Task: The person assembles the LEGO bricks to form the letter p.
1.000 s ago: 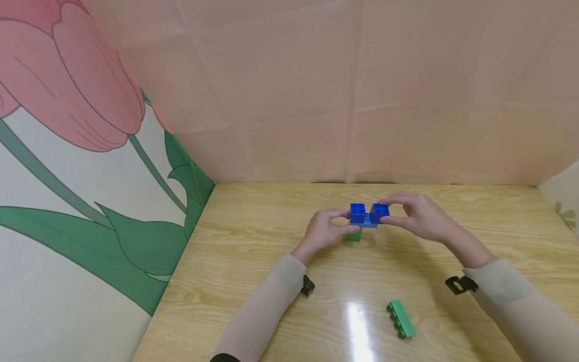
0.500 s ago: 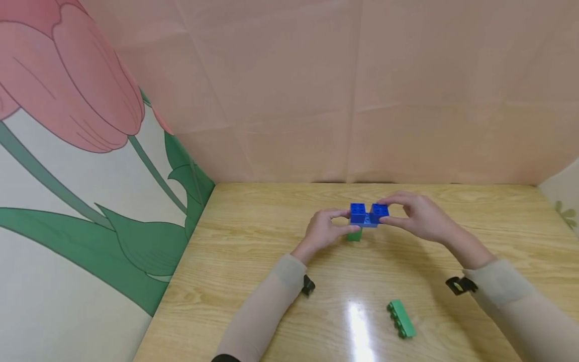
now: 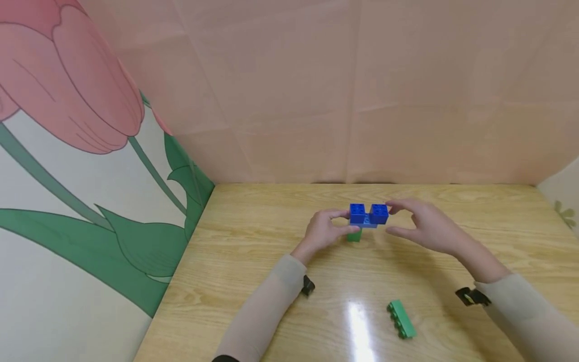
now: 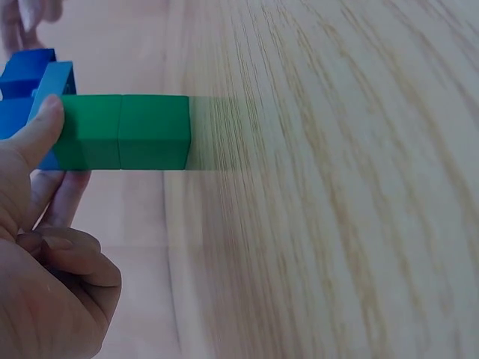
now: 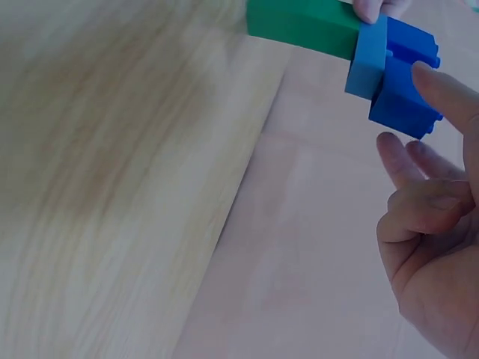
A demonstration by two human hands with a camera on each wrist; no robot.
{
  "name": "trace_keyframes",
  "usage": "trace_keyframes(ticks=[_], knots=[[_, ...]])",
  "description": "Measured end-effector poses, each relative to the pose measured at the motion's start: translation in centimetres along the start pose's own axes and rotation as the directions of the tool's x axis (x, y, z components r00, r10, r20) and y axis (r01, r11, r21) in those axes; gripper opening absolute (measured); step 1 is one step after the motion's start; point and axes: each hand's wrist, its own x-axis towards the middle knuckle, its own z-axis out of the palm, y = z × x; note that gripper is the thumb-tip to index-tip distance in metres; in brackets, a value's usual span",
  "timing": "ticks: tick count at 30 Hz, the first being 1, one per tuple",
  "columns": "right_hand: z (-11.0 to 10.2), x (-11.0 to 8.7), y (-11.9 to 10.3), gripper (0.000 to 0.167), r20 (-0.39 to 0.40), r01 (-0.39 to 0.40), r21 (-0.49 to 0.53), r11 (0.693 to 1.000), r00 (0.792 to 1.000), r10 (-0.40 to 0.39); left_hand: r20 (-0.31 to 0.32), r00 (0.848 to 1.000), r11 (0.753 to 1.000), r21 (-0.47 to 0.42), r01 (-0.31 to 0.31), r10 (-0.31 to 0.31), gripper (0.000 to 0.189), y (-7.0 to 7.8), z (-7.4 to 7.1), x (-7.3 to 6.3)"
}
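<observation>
A small brick tower has two stacked green bricks (image 4: 153,133) below, a light blue brick (image 3: 368,225) laid across them, and two dark blue bricks on top, left (image 3: 357,212) and right (image 3: 379,213), with a gap between. In the left wrist view its green foot meets the table surface. My left hand (image 3: 320,232) pinches the tower near the light blue brick, thumb in front. Just right of the right dark blue brick, my right hand (image 3: 427,225) holds nothing; thumb and forefinger are spread apart. In the right wrist view its other fingers are bent (image 5: 441,239).
A loose green brick (image 3: 401,319) lies on its side, studs facing left, nearer me on the wooden table (image 3: 217,281). A pinkish covering (image 3: 289,100) rises behind the table's far edge, and a tulip-printed panel (image 3: 68,181) borders the left.
My right hand has let go of the right dark blue brick and drawn slightly right, its thumb and forefinger parting. The left hand and the tower have stayed in place.
</observation>
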Motion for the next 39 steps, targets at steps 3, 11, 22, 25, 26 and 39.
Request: trace_keyframes(ticks=[3,11,22,25,26,39], knots=[[-0.1,-1.5,-0.2,0.070,0.012,-0.014,-0.019,1.000,1.000,0.015,-0.001,1.000,1.000,0.002,-0.009,0.009,0.050,-0.1,0.0,0.0],[0.1,-5.5,-1.7,0.054,0.061,0.157,-0.097,0.983,0.987,-0.151,-0.006,1.000,1.000,0.010,-0.005,0.005,0.051,-0.1,0.0,0.0],[3.0,-9.8,-3.9,0.052,0.194,0.382,-0.069,0.922,0.911,-0.363,-0.005,1.000,1.000,0.022,0.018,-0.018,0.053,0.0,0.1,0.1],[3.9,-10.6,-3.9,0.056,0.225,0.385,-0.012,0.923,0.900,-0.372,-0.004,1.000,1.000,0.017,0.026,-0.026,0.053,0.0,0.1,0.0],[4.2,-10.8,-3.9,0.057,0.231,0.384,0.010,0.923,0.898,-0.375,-0.004,1.000,0.999,0.014,0.029,-0.029,0.053,0.0,0.1,0.0],[6.3,-12.0,-3.2,0.057,0.227,0.383,0.076,0.921,0.892,-0.390,-0.003,0.999,0.999,0.014,0.033,-0.033,0.054,0.1,0.1,-0.1]])
